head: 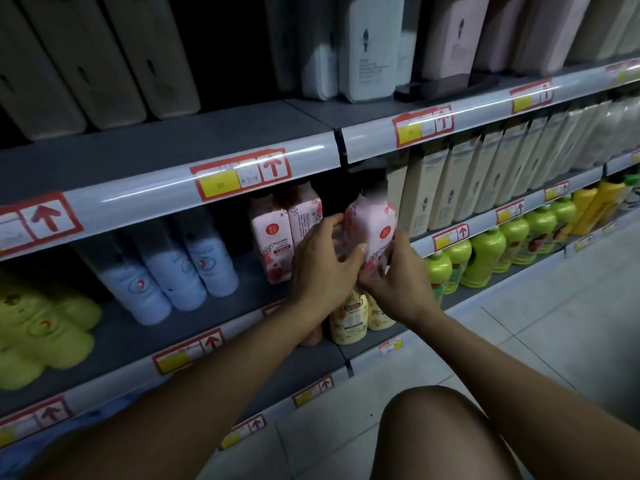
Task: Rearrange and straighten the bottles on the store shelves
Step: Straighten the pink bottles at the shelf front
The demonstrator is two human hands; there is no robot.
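Hands meet on one pink bottle (pixel 372 233), held tilted just in front of the middle shelf (pixel 173 327), right of two matching pink bottles (pixel 273 244) standing there. The left hand (pixel 323 261) wraps its near-left side with the thumb across the front; the right hand (pixel 398 275) grips its base. To seat it well, the person should bring it upright, turn the label to face out, and slide it back flush beside its twins, keeping clear of the beige bottles (pixel 436 195) to the right.
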